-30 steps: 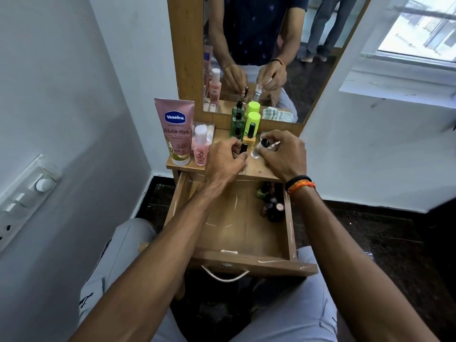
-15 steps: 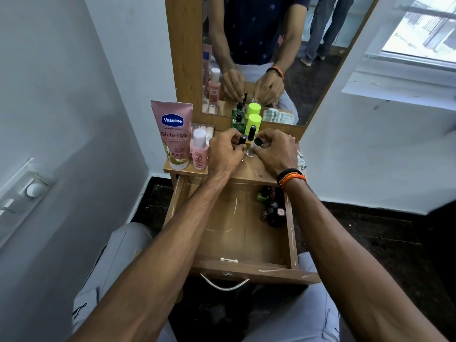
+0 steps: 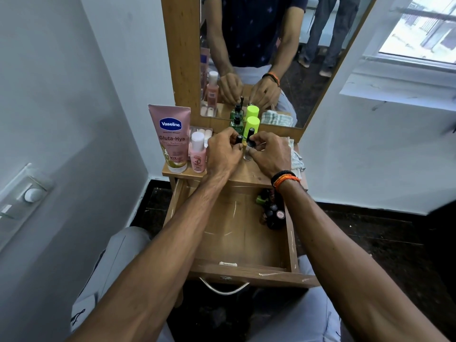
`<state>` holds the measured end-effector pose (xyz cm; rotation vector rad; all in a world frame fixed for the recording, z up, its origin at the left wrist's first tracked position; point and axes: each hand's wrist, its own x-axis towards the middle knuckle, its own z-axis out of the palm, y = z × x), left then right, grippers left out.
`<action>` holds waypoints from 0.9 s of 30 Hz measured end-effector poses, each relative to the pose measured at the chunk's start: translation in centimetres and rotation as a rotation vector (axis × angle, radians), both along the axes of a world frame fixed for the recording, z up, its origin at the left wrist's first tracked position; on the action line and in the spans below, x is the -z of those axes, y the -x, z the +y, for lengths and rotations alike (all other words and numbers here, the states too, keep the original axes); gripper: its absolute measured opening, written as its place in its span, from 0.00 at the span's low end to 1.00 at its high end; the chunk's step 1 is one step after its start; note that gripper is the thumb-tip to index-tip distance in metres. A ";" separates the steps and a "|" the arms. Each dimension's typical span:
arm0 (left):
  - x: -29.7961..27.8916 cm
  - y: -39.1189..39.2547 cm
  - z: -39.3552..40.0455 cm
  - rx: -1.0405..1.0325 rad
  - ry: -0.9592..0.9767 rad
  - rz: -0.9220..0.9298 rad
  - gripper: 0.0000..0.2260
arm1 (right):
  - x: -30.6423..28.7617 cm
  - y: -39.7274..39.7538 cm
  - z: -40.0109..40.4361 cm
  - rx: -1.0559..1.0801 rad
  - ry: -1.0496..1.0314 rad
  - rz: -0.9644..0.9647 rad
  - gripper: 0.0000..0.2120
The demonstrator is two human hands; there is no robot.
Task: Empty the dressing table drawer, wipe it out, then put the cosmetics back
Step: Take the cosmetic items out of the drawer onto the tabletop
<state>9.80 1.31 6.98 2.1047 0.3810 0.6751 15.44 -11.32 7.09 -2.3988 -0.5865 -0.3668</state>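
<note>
The wooden drawer [image 3: 246, 274] is pulled out towards my lap, its floor mostly bare. Several small dark bottles [image 3: 272, 212] lie in its far right corner. Both hands are over the dressing table top [image 3: 249, 172]. My left hand [image 3: 222, 155] pinches a small black-capped bottle [image 3: 239, 138]. Beside it, my right hand [image 3: 270, 154] holds a small clear bottle with a black cap [image 3: 249, 146], its base close to the top. The two bottles are almost touching.
On the top stand a pink Vaseline tube [image 3: 170, 137], a pink bottle [image 3: 197, 151], a clear case [image 3: 202, 131], a green bottle [image 3: 237, 126] and a lime-capped bottle [image 3: 253, 124]. A checked cloth [image 3: 295, 157] lies at the right. Mirror [image 3: 259, 58] behind; wall switch [image 3: 27, 196] at the left.
Both hands have shifted a little farther back on the top with their small bottles. The clear bottle in my right hand has gone from tilted to nearly upright.
</note>
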 end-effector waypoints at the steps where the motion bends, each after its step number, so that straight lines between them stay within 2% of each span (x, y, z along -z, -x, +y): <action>1: 0.0 0.0 0.0 -0.007 -0.007 0.000 0.05 | 0.0 0.0 0.1 0.002 -0.002 0.002 0.11; 27: 1.0 -0.5 -0.6 -0.079 -0.026 -0.028 0.08 | 0.5 0.2 0.3 0.027 -0.025 -0.039 0.13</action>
